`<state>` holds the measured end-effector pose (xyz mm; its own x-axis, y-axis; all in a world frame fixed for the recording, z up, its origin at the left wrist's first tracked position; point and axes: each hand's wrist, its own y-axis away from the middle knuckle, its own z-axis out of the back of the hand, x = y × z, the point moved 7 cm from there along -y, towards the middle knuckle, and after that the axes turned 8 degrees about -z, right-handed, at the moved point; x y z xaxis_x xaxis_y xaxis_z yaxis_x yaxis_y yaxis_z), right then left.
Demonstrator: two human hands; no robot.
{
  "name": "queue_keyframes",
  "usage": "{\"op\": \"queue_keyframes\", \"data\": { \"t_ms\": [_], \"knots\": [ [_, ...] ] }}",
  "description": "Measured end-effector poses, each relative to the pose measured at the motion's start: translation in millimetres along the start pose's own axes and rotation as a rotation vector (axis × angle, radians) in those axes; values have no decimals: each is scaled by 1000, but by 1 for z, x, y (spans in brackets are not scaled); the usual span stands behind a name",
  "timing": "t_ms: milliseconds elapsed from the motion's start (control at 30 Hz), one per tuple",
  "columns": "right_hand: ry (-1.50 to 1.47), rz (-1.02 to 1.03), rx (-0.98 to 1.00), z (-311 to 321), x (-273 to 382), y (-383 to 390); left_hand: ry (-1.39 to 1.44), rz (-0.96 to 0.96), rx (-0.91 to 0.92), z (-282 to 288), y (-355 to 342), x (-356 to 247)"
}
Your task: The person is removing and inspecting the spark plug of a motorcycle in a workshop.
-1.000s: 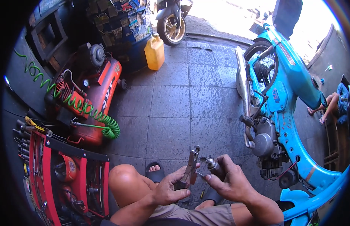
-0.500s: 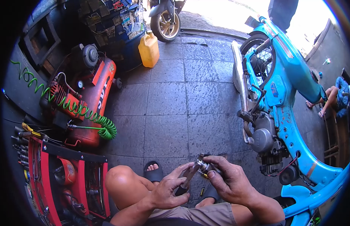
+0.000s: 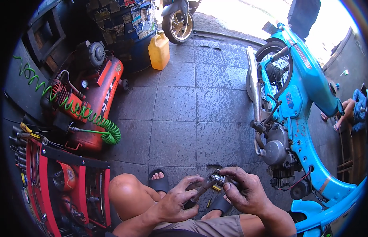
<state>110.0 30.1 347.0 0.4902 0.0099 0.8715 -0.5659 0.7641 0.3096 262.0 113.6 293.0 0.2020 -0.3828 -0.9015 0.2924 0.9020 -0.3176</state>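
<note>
- The tiled floor (image 3: 174,140) spreads beneath everything.
- A blue motorbike (image 3: 294,104) occupies the right side, its engine (image 3: 275,152) exposed near the hands, a position that seems handy for reaching it from a low seat.
- A red compressor (image 3: 108,91) sits at the left; the green coiled hose (image 3: 110,136) gathers by its tank, probably to keep its loops off the floor.
- A red tool rack (image 3: 83,185) stands beside the left knee (image 3: 124,189), likely for easy reach.
- A yellow jerrycan (image 3: 159,51) stands well beyond the hands, apart from them.
- The left hand (image 3: 178,203) has its fingers curled around the dark handle of a hand tool (image 3: 203,190), seemingly to steady it at a slant.
- The right hand (image 3: 247,193) pinches a small metal part (image 3: 218,179) between thumb and fingers, apparently leaving its end exposed toward the tool; the part is between both hands, above the floor. Exact contact is too small to tell.
</note>
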Motion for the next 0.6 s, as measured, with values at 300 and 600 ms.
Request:
{"op": "queue_keyframes", "data": {
  "t_ms": [300, 600],
  "knots": [
    [-128, -187, 54, -6, -13, 0, -10, 41, -11, -3, 4, 4],
    [-245, -42, 124, -5, -16, -2, -4, 5, 18, -4, 1, 10]
  ]
}}
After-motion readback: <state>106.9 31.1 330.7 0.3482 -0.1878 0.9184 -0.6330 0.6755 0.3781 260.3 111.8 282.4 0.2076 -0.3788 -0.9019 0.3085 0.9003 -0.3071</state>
